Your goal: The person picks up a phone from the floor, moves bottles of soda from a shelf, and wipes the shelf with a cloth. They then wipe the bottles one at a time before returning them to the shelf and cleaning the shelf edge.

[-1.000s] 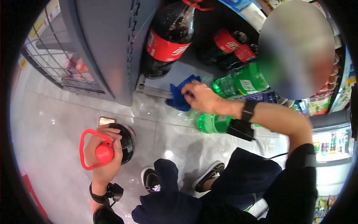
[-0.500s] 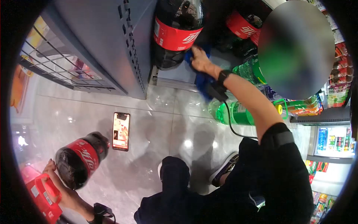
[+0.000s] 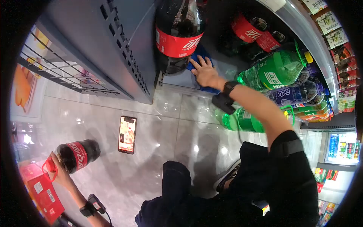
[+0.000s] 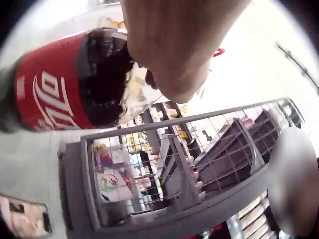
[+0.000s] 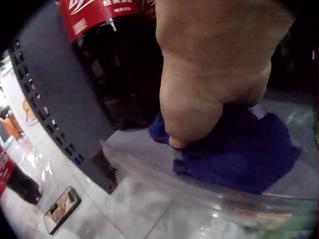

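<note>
My left hand (image 3: pixel 62 174) grips a large cola bottle (image 3: pixel 78 154) by its neck, beside the red cap with its carrying loop. The bottle lies tilted on its side in the air, its base pointing away from the hand; in the left wrist view its red label (image 4: pixel 55 84) shows. With fingers spread, my right hand (image 3: pixel 207 73) presses a blue cloth (image 5: pixel 234 154) onto the light shelf bottom (image 3: pixel 176 80). Close by its fingertips stands another big cola bottle (image 3: pixel 177 41) on the shelf.
A lit phone (image 3: pixel 127 134) lies on the tiled floor. Right of the cloth, a green soda bottle (image 3: pixel 278 70) sits on the shelf; another green bottle (image 3: pixel 245 119) is on the floor below. More cola bottles (image 3: pixel 247 28) are deeper in. A grey perforated panel (image 3: pixel 124 49) borders the left side.
My left hand has lifted the cola bottle from beside the phone, carried it left and tipped it sideways. My right hand has moved the blue cloth further onto the shelf and spread its fingers.
</note>
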